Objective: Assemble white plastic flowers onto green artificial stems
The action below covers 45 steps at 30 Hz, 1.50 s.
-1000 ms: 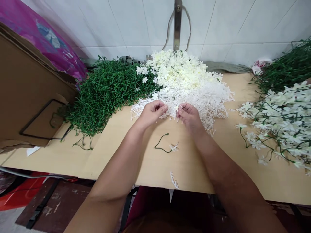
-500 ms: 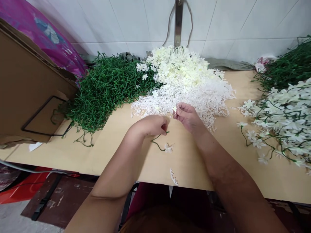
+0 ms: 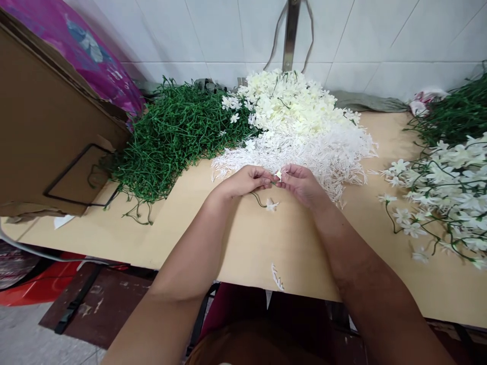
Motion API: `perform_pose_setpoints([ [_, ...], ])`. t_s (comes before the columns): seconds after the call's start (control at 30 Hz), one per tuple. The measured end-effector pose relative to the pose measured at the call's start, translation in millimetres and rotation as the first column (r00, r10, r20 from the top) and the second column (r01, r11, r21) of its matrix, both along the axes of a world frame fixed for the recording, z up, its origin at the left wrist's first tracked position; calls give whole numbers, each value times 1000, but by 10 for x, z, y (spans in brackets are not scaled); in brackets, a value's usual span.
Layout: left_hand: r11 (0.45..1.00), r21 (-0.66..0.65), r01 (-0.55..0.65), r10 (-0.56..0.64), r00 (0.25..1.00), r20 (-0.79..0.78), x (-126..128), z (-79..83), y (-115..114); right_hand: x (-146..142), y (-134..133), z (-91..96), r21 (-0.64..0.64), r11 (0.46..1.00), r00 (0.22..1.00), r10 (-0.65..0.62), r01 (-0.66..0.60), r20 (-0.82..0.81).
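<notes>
My left hand (image 3: 254, 180) is closed on a thin green artificial stem (image 3: 258, 200); a white flower (image 3: 271, 205) hangs from the stem's lower end, just above the tabletop. Close against it, my right hand (image 3: 299, 183) pinches a small white artificial flower (image 3: 279, 175) between thumb and fingers. The fingertips of both hands meet, with the stem's upper end at the flower; whether the two are joined is too small to tell. Behind my hands spreads a pile of thin white pieces (image 3: 304, 152), with a heap of cream-white flowers (image 3: 292, 104) beyond.
Tangled green stems (image 3: 178, 132) are heaped at the left, beside a cardboard box (image 3: 45, 126). At the right lie stemmed white flowers (image 3: 452, 192) and more green stems (image 3: 460, 116). A few white pieces (image 3: 277, 278) rest at the table's (image 3: 182, 228) front edge.
My left hand has moved up and right with the stem and its hanging flower, until its fingertips meet my right hand's. My right hand still pinches the small white flower. The view has shifted slightly.
</notes>
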State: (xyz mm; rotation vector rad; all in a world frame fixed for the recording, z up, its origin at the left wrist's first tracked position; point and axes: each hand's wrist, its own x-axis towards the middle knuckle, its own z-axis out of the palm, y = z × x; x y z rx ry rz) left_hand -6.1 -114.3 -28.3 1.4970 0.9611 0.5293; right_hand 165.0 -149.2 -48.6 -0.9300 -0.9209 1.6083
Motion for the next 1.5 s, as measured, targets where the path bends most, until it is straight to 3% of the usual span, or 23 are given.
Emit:
perform_pose_setpoints([
  [0.17, 991, -77, -109, 118, 986, 116, -1, -47, 14, 1, 11, 7, -25, 999, 999, -30, 31, 34],
  [0.53, 980, -145, -140, 155, 983, 99, 22, -9, -12, -18, 29, -25, 31, 998, 998, -57, 56, 23],
  [1.07, 970, -113, -217, 227, 970, 84, 111, -4, -15, -76, 23, -58, 174, 981, 960, -131, 89, 246],
  [1.5, 952, -73, -298, 304, 949, 89, 286, -17, -65, -76, 4, -45, 197, 972, 940, -186, 132, 287],
])
